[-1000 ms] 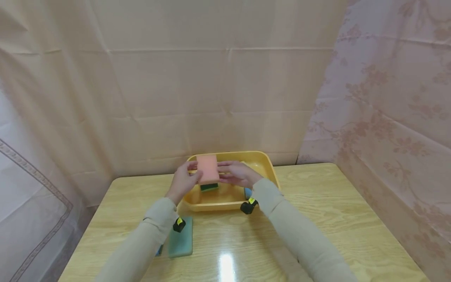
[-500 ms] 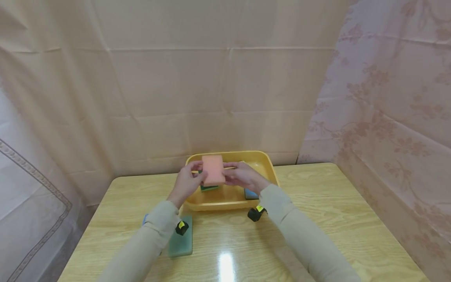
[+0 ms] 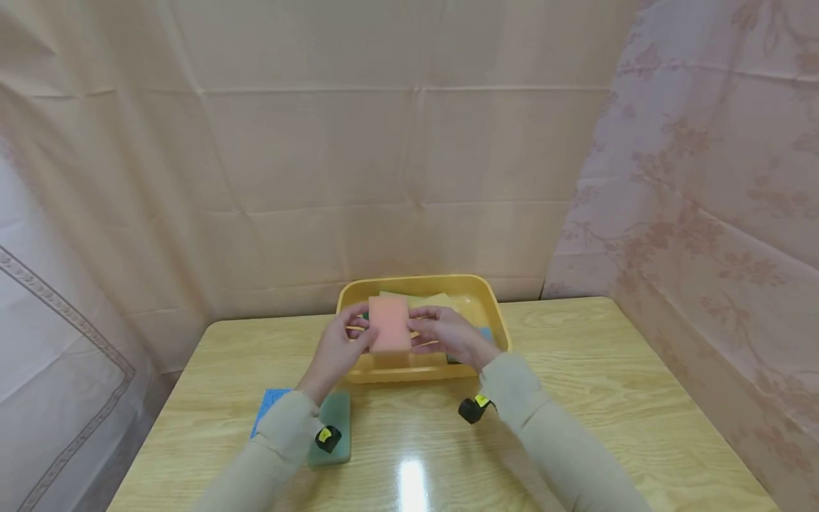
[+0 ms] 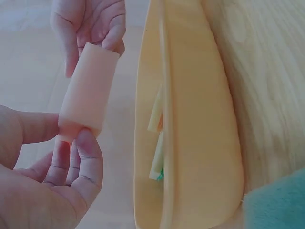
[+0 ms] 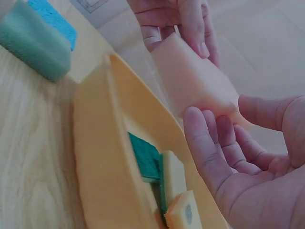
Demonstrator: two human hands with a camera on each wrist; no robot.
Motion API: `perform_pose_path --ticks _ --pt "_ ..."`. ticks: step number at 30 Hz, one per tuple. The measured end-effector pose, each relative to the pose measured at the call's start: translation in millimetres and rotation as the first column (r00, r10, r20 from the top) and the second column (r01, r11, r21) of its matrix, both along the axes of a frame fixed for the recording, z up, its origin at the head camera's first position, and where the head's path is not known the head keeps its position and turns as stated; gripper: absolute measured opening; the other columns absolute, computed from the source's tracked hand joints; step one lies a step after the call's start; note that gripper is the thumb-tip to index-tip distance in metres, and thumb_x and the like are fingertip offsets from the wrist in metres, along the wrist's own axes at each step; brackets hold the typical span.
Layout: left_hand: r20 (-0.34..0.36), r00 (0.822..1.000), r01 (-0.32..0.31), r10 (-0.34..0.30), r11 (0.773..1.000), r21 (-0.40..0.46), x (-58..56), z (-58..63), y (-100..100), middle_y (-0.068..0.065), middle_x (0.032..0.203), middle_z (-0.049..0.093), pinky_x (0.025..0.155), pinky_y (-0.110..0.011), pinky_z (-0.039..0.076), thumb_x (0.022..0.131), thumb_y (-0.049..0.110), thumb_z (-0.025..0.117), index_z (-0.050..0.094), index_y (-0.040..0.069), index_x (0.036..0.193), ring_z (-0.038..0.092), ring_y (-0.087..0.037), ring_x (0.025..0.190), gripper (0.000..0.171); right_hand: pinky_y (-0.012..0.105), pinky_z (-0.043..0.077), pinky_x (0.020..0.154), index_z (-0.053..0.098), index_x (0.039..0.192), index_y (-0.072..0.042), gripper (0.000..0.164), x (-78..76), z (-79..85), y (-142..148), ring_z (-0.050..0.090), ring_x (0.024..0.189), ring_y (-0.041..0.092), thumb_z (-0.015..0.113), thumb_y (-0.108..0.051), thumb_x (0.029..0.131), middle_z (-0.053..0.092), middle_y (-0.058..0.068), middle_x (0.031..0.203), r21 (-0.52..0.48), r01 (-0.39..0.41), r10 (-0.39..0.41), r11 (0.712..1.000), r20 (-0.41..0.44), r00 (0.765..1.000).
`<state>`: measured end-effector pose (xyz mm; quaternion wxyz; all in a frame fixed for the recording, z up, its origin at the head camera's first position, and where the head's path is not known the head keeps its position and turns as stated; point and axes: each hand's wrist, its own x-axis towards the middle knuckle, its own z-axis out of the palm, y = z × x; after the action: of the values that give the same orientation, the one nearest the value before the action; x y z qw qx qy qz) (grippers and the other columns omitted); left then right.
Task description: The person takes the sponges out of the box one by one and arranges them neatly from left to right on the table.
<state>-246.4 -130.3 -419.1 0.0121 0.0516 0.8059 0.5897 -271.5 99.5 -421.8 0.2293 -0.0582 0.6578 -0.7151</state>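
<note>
With left hand (image 3: 340,350), pinching left side of pink sponge (image 3: 389,325) between thumb and curled fingers; with right hand (image 3: 451,336), pinching opposite side, outer fingers loosely spread. Holding sponge tilted over yellow plastic tray (image 3: 409,374), above rim. Inside tray: green-faced sponge (image 5: 145,156), blue sponge (image 3: 487,333). On counter (image 3: 608,405), near left sleeve (image 3: 288,430): grey-green sponge (image 3: 338,412), bright blue sponge (image 3: 271,404).

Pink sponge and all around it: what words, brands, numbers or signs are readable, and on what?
None readable.
Pink sponge: no text visible.
Yellow tag on left camera: any text too small.
Yellow tag on right camera: any text too small.
Grey oval on pale sponge in tray: too blurred.
</note>
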Motion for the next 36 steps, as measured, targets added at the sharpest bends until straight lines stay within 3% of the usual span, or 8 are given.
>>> perform_pose_path --ticks 10,17,25,32,36 --pt "0.02 1.0 0.008 -0.008 1.0 -0.004 18.2 -15.3 -9.8 -0.01 0.117 0.061 0.078 -0.034 0.06 0.097 0.016 0.071 0.055 0.012 0.142 0.062 -0.025 0.098 0.048 0.041 0.06 0.081 0.053 0.134 0.001 0.037 19.4 -6.0 -1.5 0.069 0.088 0.025 0.06 -0.019 0.104 0.065 0.015 0.111 0.06 -0.028 0.03 0.998 -0.039 0.999" --pt "-0.006 1.0 0.019 -0.019 1.0 -0.002 29.7 -23.7 -12.3 -0.01 0.115 0.061 0.076 -0.033 0.059 0.096 0.017 0.073 0.055 0.01 0.142 0.062 -0.025 0.099 0.05 0.04 0.061 0.078 0.056 0.131 0.004 0.038 26.2 -9.7 -0.9 0.07 0.09 0.029 0.062 -0.021 0.103 0.067 0.016 0.109 0.143 -0.039 0.053 0.989 -0.1 0.994" --pt "-0.002 1.0 0.021 -0.021 1.0 -0.012 45.1 -32.3 -12.5 -0.006 0.111 0.062 0.074 -0.034 0.056 0.095 0.019 0.074 0.057 0.014 0.139 0.06 -0.024 0.098 0.047 0.042 0.061 0.074 0.065 0.117 0.002 0.03 35.2 -14.5 -0.5 0.071 0.088 0.035 0.065 -0.024 0.102 0.072 0.014 0.095 0.218 -0.027 0.062 0.976 -0.154 0.986" --pt "0.031 0.999 0.006 -0.005 1.0 -0.006 58.6 -35.1 -12.3 -0.006 0.11 0.061 0.075 -0.037 0.057 0.095 0.02 0.074 0.058 0.015 0.138 0.058 -0.024 0.097 0.046 0.047 0.061 0.072 0.067 0.104 0.001 0.024 40.4 -21.4 -2.4 0.07 0.072 0.024 0.066 -0.023 0.101 0.071 0.022 0.089 0.253 -0.005 0.058 0.967 -0.206 0.977" --pt "0.047 0.999 -0.011 0.011 1.0 -0.01 63.4 -36.1 -13.4 -0.006 0.108 0.061 0.073 -0.034 0.057 0.095 0.021 0.074 0.058 0.015 0.138 0.059 -0.022 0.096 0.046 0.045 0.062 0.069 0.067 0.101 0.0 0.022 43.5 -23.7 -4.7 0.071 0.076 0.034 0.066 -0.022 0.101 0.07 0.026 0.091 0.272 -0.01 0.074 0.962 -0.226 0.971"
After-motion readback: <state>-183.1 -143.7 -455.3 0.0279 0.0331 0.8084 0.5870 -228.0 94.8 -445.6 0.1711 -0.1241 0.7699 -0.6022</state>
